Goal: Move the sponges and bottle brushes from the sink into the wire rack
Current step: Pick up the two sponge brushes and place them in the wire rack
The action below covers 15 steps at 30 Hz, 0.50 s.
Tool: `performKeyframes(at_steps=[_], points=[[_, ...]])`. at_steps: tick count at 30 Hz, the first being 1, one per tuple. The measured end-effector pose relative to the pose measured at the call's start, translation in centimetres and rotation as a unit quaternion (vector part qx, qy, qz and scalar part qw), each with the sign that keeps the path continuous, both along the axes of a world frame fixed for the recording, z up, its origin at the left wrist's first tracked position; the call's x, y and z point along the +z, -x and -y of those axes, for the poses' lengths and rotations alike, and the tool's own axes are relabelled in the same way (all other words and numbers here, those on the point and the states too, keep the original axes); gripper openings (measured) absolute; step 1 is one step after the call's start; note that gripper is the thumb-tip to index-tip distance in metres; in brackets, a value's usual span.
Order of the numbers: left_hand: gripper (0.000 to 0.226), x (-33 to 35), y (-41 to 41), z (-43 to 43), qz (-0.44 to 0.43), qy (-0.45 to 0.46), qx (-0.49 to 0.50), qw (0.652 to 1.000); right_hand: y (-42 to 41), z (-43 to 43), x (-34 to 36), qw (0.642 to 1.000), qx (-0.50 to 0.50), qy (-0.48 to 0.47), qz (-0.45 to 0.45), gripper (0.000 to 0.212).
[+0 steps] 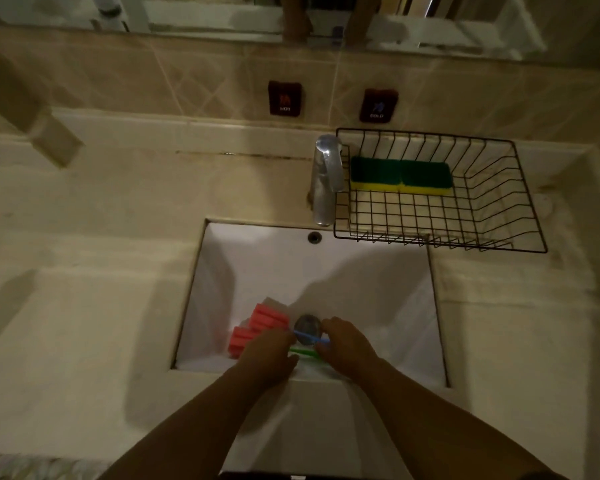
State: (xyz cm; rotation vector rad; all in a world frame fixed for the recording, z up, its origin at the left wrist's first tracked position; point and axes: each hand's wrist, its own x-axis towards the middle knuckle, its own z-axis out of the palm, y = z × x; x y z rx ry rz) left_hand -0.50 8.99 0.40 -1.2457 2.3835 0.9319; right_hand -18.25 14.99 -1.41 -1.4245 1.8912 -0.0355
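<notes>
Both hands are down in the white sink (pixel 361 271), close to the drain (pixel 307 325). My left hand (pixel 267 355) and my right hand (pixel 347 344) face each other across a thin blue brush handle (pixel 314 339) and a green brush handle (pixel 303 351). My fingers touch both handles; how firm the grip is stays unclear. The brush heads are hidden under my hands. Pink ribbed sponges (pixel 260 327) lie in the sink just left of my left hand. The black wire rack (pixel 499 202) stands on the counter at the back right and holds two green-and-yellow sponges (pixel 400 176).
A chrome tap (pixel 324 178) rises between the sink and the rack's left side. Hot and cold wall labels (pixel 284 98) sit on the tiled wall behind. Beige counter surrounds the sink. A mirror runs along the top.
</notes>
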Motion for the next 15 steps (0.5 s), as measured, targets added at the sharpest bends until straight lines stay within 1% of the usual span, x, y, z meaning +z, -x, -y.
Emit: performKeyframes(at_steps=[3, 6, 11, 15], points=[[0.031, -0.5, 0.5, 0.8, 0.001, -0.004, -0.015, 1.000, -0.1, 0.5, -0.9, 1.000, -0.007, 0.013, 0.002, 0.034], [0.026, -1.2, 0.7, 1.3, 0.007, -0.011, -0.022, 1.000, -0.2, 1.3, -1.7, 1.000, -0.015, 0.004, 0.007, 0.032], [0.024, -2.7, 0.8, 1.8, 0.005, -0.003, -0.037, 0.999, -0.4, 2.2, -3.1, 1.000, -0.014, -0.022, 0.016, 0.030], [0.025, -3.7, 1.0, 1.8, 0.009, 0.015, -0.046, 0.999, -0.5, 1.9, -4.1, 0.999, -0.030, -0.017, 0.026, 0.027]])
